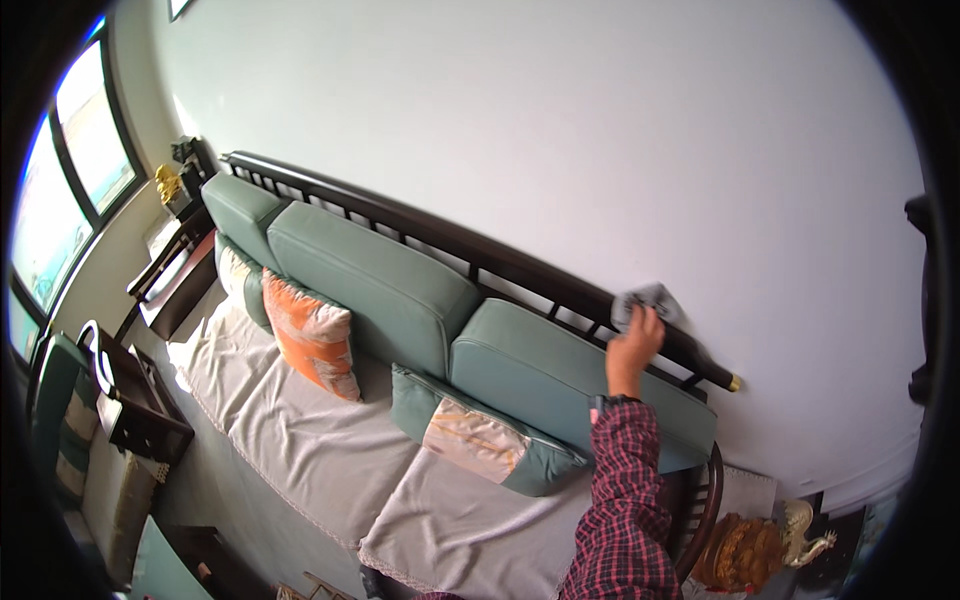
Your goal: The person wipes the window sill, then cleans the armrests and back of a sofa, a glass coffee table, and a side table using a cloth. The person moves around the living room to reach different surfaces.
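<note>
My right hand point(637, 345) reaches over the sofa back with its fingers closed on a grey cloth point(648, 304). The cloth lies against the dark wooden top rail point(480, 253) of the sofa, near the rail's right end, which has a gold-coloured cap. Below my hand and forearm is the right green back cushion point(540, 350). A red and black checked sleeve covers the forearm. My left hand does not show; only a sliver of checked cloth appears at the lower edge.
An orange patterned pillow point(308, 335) and a green one with a pale panel point(478, 440) rest on the sofa's pale seat cover point(330, 470). A carved brown ornament point(740, 552) stands at the lower right. A white wall point(600, 130) rises behind, with windows at left.
</note>
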`<state>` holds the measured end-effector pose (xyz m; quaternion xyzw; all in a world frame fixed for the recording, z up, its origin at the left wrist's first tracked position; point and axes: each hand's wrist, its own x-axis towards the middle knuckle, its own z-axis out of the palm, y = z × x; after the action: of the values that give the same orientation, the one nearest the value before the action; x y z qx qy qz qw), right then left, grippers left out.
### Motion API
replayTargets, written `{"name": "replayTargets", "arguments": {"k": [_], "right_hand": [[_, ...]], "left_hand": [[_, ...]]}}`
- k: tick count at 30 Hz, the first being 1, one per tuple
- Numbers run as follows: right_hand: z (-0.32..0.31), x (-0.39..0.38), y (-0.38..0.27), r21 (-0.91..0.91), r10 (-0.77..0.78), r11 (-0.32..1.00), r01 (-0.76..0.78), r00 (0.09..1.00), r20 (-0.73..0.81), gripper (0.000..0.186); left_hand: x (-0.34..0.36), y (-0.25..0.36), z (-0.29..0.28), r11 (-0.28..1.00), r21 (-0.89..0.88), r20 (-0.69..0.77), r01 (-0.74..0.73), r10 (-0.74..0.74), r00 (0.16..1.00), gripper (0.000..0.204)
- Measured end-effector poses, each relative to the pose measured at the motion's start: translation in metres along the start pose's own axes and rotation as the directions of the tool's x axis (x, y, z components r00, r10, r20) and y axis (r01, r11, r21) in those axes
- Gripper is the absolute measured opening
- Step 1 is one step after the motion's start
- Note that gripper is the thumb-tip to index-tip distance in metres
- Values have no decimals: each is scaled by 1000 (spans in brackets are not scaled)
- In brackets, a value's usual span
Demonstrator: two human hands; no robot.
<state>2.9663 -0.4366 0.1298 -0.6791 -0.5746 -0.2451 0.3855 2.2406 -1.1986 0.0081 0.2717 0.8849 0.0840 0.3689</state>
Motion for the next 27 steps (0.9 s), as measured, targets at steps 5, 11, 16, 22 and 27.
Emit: {"name": "replayTargets", "arguments": {"k": [5, 11, 16, 22, 27], "right_hand": [[34, -3, -31, -34, 150, 988, -151, 988, -43, 55], [103, 11, -200, -14, -30, 999, 33, 991, 134, 49], [130, 21, -306, -122, -56, 987, 105, 934, 354, 57], [166, 18, -378, -205, -57, 970, 134, 937, 344, 71], [163, 21, -374, -149, -49, 981, 121, 907, 419, 73]], "left_hand": [[-8, -22, -15, 996, 47, 45, 70, -72, 996, 43], [90, -87, -47, 989, 54, 169, 140, -147, 975, 41], [269, -88, -88, 883, 362, 158, -300, 259, 953, 34], [396, -42, -116, 971, -20, 55, -238, 238, 970, 36], [405, -42, -118, 988, -62, 118, -139, 145, 982, 39]]}}
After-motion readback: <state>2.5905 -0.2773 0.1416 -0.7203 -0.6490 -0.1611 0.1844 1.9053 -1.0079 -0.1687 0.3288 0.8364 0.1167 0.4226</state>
